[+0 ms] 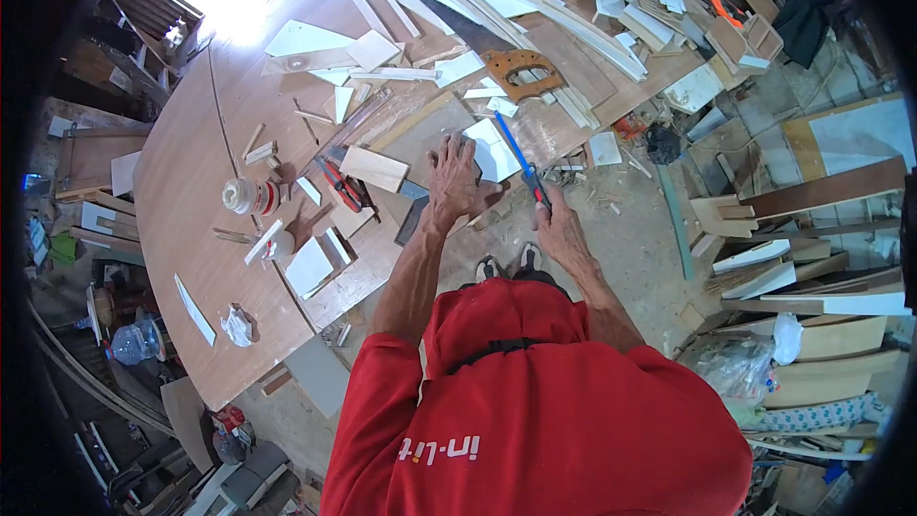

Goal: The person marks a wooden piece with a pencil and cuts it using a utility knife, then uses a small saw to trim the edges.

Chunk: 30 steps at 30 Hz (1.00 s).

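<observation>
My left hand lies with its fingers spread at the near edge of the wooden table, on or just over a dark-edged piece beside a white board. My right hand is wrapped round the dark and red handle of a tool with a long blue bar, which looks like a small saw. The bar points away from me, beside the white board. Left of my left hand lie a pale wood block and red-and-black pliers.
A wooden-handled handsaw and many white offcuts lie farther back. Toward the left stand a jar and a crumpled white wad. Stacked boards line the right side. A green strip lies on the floor.
</observation>
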### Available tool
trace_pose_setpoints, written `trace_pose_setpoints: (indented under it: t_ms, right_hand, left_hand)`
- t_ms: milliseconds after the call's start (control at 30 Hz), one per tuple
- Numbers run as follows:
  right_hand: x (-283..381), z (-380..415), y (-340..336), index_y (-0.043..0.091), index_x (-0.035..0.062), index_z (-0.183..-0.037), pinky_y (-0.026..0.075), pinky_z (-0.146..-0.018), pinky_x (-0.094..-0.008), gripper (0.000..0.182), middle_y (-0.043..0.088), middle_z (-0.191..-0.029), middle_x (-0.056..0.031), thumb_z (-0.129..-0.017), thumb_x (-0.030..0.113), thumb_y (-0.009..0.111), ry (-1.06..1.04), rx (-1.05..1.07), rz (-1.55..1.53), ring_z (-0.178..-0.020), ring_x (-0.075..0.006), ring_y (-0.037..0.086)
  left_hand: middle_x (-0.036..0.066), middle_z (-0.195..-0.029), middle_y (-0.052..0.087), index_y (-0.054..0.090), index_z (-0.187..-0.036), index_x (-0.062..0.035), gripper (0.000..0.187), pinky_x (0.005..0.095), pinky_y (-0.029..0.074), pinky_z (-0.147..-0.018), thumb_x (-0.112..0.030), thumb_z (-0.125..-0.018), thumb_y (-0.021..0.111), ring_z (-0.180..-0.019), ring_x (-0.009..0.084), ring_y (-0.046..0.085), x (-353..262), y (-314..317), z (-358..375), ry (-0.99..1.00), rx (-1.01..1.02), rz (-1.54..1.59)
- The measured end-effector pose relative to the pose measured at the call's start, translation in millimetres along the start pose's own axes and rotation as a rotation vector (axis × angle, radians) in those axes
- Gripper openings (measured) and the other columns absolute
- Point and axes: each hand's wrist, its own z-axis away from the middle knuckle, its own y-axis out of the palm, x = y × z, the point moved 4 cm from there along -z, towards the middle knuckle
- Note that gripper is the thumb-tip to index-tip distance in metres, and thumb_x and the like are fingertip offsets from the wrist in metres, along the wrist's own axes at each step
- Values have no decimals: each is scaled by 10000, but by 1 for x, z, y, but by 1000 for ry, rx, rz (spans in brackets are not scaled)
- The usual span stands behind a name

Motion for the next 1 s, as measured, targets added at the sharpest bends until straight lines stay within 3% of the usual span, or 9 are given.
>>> trace_pose_setpoints:
  t_ms: [100,300,567,733,833,1000]
  right_hand:
    - [20,5,-2,287,151,-1469,463,-714,-524,614,605,-796,-288,-885,81,460,-80,1,148,-738,-454,608]
    - [2,-6,12,209,206,-1513,464,-727,-515,716,608,-802,-284,-859,60,461,-189,58,278,-766,-440,605]
    - [3,-8,14,219,209,-1510,463,-748,-530,730,618,-862,-292,-840,81,479,-177,59,291,-792,-452,604]
    - [10,-6,12,236,204,-1503,471,-751,-528,719,622,-876,-288,-838,83,483,-152,50,346,-784,-449,610]
    - [13,-5,11,276,184,-1484,454,-783,-530,676,620,-793,-286,-847,70,471,-128,70,400,-785,-470,604]
    - [14,-7,12,286,174,-1479,469,-732,-533,671,609,-743,-286,-845,86,490,-109,86,438,-724,-467,600]
  left_hand:
    - [162,-1431,348,426,-1357,-42,1008,563,223,-1061,-507,-557,826,-1350,345,292,-3,-6,-1,-19,31,12]
    - [163,-1360,394,434,-1348,-22,1010,558,274,-1003,-485,-543,833,-1277,354,351,-11,-17,-5,4,52,5]
    - [146,-1321,417,448,-1324,-23,1005,607,299,-952,-463,-513,846,-1282,345,352,-13,-15,-7,12,1,15]
    - [145,-1325,408,486,-1285,-8,861,608,309,-947,-394,-585,808,-1266,354,362,-14,-13,-11,4,-10,-6]
    - [147,-1357,400,536,-1234,2,758,604,324,-937,-356,-612,780,-1259,358,373,-15,-23,-10,42,39,27]
    - [151,-1407,392,564,-1204,7,729,611,333,-938,-353,-608,775,-1249,370,390,-13,-18,-14,69,32,30]
